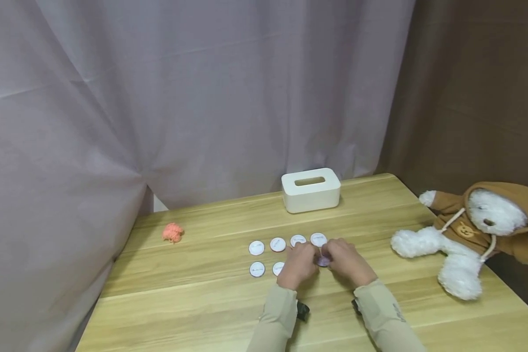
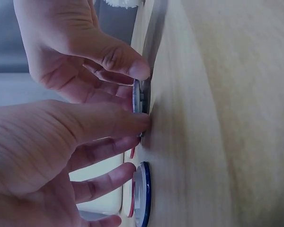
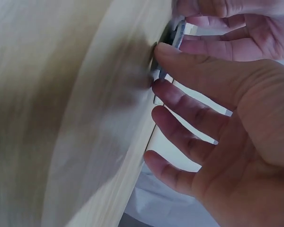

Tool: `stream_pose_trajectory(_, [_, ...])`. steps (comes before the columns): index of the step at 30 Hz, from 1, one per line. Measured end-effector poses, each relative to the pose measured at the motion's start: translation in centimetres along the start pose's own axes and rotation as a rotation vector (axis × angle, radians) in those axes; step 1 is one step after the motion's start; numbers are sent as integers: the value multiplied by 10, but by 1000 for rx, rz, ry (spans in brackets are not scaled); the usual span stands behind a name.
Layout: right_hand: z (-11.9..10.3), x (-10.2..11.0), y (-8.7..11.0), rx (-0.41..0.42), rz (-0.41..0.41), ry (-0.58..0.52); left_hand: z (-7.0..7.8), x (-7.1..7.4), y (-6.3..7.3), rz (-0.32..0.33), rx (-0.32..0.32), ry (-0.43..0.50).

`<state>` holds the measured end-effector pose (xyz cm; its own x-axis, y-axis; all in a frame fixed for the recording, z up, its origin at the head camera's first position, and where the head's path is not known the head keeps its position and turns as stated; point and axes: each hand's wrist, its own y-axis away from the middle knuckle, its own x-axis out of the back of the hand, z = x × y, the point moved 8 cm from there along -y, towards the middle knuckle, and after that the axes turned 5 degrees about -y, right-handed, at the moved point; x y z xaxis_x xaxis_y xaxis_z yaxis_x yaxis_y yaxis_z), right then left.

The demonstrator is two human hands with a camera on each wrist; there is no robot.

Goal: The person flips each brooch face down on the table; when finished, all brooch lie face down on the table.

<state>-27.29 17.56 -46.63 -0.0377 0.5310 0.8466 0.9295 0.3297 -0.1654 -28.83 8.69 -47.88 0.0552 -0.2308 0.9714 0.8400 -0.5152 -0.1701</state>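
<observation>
My left hand (image 1: 300, 263) and right hand (image 1: 347, 259) meet over a purple round button badge (image 1: 323, 261) at the right end of the near row. Thumb and fingers of each hand pinch its rim from opposite sides. In the left wrist view this badge (image 2: 137, 97) is seen edge-on, close over the wooden table. A blue-rimmed badge (image 2: 143, 194) lies beside my left fingers. Pale, round badges form two rows: the far row includes one badge (image 1: 319, 239) just beyond my hands, and the near row begins with another (image 1: 257, 269). My left hand partly covers the near row.
A white tissue box (image 1: 311, 195) stands at the back of the table (image 1: 180, 303). Coral yarn (image 1: 173, 232) lies at the far left. To the right, a white teddy bear in a brown hoodie (image 1: 466, 232) leans across the table's edge. Grey curtains hang behind.
</observation>
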Motion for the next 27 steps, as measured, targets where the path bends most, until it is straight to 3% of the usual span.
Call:
stream_pose_trajectory(7, [2,3,-1,12,5,-19,-1,10,-1,89,-32,1])
stream_pose_trajectory(15, [5,5,-8,18,-30,-27,-4,12,-4,42,-32,11])
stream_pose_trajectory(27, [5,6,-5,38,42,-49,-6,11,-3,52,2,36])
